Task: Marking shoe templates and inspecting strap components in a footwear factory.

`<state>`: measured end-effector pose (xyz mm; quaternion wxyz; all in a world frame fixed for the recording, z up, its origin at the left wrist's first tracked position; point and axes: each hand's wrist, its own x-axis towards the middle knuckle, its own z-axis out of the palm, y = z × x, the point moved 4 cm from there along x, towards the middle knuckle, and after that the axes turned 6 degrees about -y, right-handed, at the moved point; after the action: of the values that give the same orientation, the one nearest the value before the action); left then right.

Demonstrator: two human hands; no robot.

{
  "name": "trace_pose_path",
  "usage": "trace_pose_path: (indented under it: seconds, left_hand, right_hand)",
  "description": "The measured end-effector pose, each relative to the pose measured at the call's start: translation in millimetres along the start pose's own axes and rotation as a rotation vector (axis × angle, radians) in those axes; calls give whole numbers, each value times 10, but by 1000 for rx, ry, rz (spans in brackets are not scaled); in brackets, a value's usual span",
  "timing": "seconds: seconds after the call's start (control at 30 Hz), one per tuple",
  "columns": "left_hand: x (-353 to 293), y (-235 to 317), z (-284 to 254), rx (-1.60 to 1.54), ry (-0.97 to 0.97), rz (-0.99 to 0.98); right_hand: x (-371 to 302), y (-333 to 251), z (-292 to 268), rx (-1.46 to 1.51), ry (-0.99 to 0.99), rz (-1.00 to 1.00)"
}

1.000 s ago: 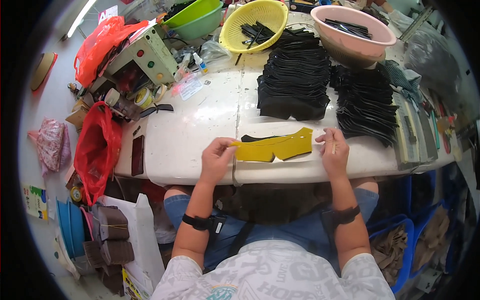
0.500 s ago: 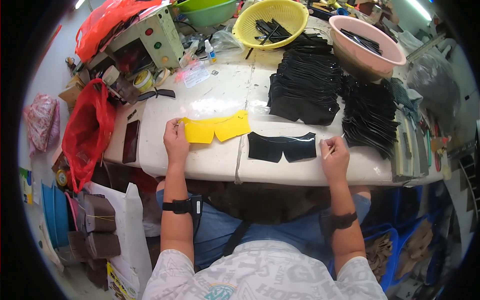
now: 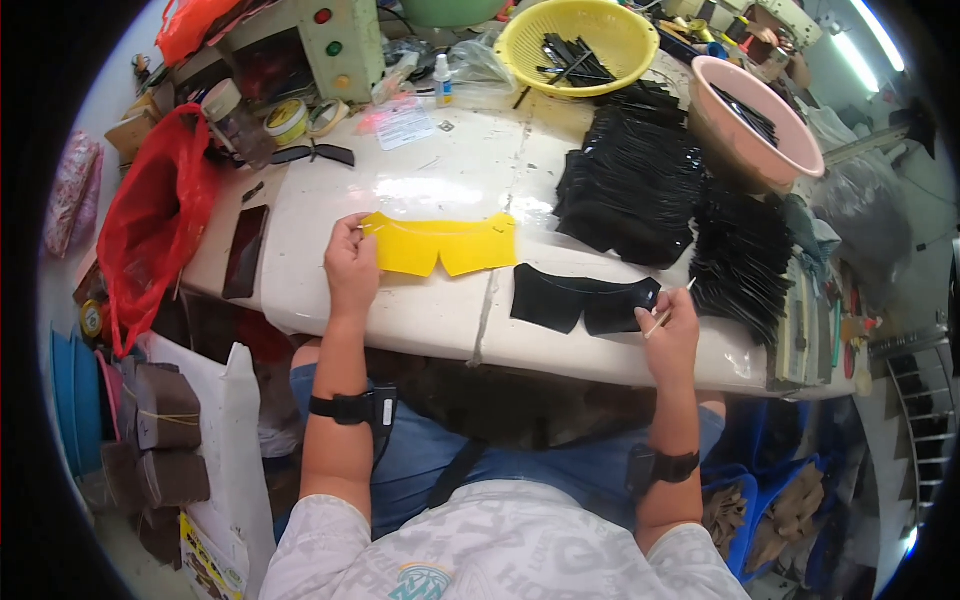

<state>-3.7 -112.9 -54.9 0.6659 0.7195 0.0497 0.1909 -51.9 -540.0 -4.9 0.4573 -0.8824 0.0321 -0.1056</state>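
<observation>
two bare hands are held over the near part of a white tabletop [image 3: 420,320]. by the left hand [image 3: 350,262], the left end of a yellow notched template [image 3: 438,236] is pinched between thumb and fingers; whether the rest is laid flat or slightly lifted cannot be told. by the right hand [image 3: 674,328], a slim pale stick-like tool [image 3: 657,324] is pinched, its thin tip pointed away from the body; the right end of a glossy black notched piece [image 3: 583,294] is found at the same fingertips, and whether it is gripped or merely neared cannot be told. that black piece is laid on the tabletop between the hands, with the template placed ahead of it and to its left. beyond the right hand, a broad stack of glossy black pieces [image 3: 635,195] is fanned in overlapping layers, and a narrower black stack [image 3: 740,258] is set beside it. behind these, black strips [image 3: 575,62] are held in a yellow perforated basket [image 3: 515,50] and more dark strips [image 3: 742,106] in a pink basin [image 3: 712,135]. on the left, a dark phone [image 3: 246,252] is laid near a red plastic bag [image 3: 160,225]. farther back, a white sheet of paper [image 3: 405,127], a small blue-labelled bottle [image 3: 443,82] and a metal box with coloured buttons [image 3: 357,65] are seen
</observation>
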Motion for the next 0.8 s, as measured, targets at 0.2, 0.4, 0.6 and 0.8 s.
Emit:
trace_pose_path:
  seconds: [0.2,0.4,0.6,0.8]
  left_hand:
    - [8,17,-63,8,36,62]
    - [-8,5,-31,43,15,18]
    - [-4,8,-26,55,6,45]
    - [24,-24,-31,73,-19,24]
  right_hand:
    - [113,209,-114,129,98,-128]
    - [370,359,-62,294,181,-24]
    - [527,385,-27,85,301,-34]
    - [579,286,-4,-206,382,-123]
